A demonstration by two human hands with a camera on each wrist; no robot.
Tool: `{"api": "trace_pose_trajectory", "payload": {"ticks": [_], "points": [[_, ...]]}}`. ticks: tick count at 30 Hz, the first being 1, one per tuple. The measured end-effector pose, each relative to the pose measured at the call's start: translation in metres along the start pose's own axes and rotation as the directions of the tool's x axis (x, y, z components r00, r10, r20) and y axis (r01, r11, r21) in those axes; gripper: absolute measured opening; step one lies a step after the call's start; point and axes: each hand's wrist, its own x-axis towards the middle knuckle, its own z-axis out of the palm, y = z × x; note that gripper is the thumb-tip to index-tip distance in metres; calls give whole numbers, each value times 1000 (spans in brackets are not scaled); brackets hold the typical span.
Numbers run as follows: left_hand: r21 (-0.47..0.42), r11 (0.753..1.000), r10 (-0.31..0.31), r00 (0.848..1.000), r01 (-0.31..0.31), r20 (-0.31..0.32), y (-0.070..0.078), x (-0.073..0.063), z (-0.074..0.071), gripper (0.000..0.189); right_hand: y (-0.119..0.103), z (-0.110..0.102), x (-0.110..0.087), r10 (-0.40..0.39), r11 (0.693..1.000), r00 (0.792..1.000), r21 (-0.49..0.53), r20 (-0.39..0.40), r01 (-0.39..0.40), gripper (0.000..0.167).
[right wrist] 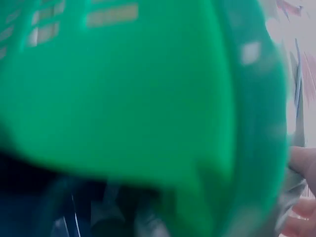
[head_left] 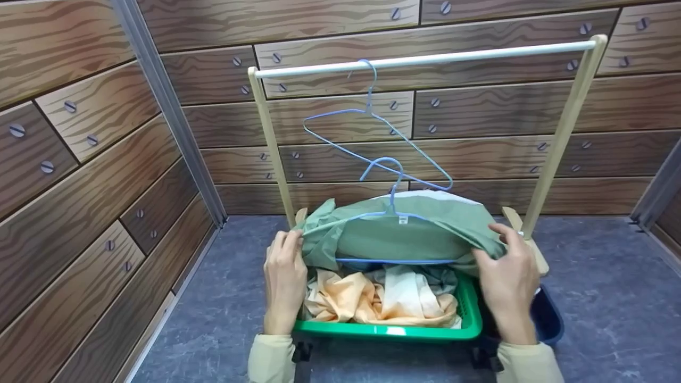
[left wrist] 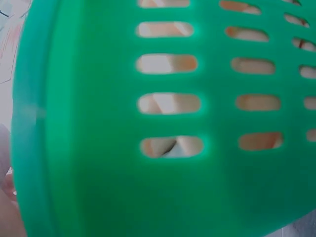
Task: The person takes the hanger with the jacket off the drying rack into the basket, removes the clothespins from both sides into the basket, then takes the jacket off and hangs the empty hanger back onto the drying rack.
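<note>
A green garment (head_left: pixel 372 242) with a small white neck label is draped over a blue hanger (head_left: pixel 392 201), whose hook stands up and whose lower bar shows below the cloth. My left hand (head_left: pixel 284 274) pinches the garment at its left shoulder. At the opposite shoulder, my right hand (head_left: pixel 508 279) holds the cloth between thumb and fingers. Both hands are over the sides of a green basket (head_left: pixel 383 332) with peach and white clothes (head_left: pixel 346 295) inside. Slotted basket walls fill most of both wrist views; fingers (right wrist: pixel 302 222) show at the right wrist view's edge.
Behind the garment stands a wooden clothes rack with a white rod (head_left: pixel 452 57). An unused blue hanger (head_left: pixel 340 146) hangs from it, left of centre. A dark blue container (head_left: pixel 550 319) sits right of the basket. Wood-patterned walls (head_left: pixel 213 122) enclose the back and left.
</note>
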Motion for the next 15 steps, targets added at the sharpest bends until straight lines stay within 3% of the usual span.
{"api": "trace_pose_trajectory", "payload": {"ticks": [8,15], "points": [[-30,999,-28,1000,28,-12,-1,4,-4,11,-3,-14,4,-10,998,999,57,-47,13,25],[-50,998,-28,999,26,-36,4,5,-4,11,0,-20,9,96,995,995,-23,-15,-97,27]]}}
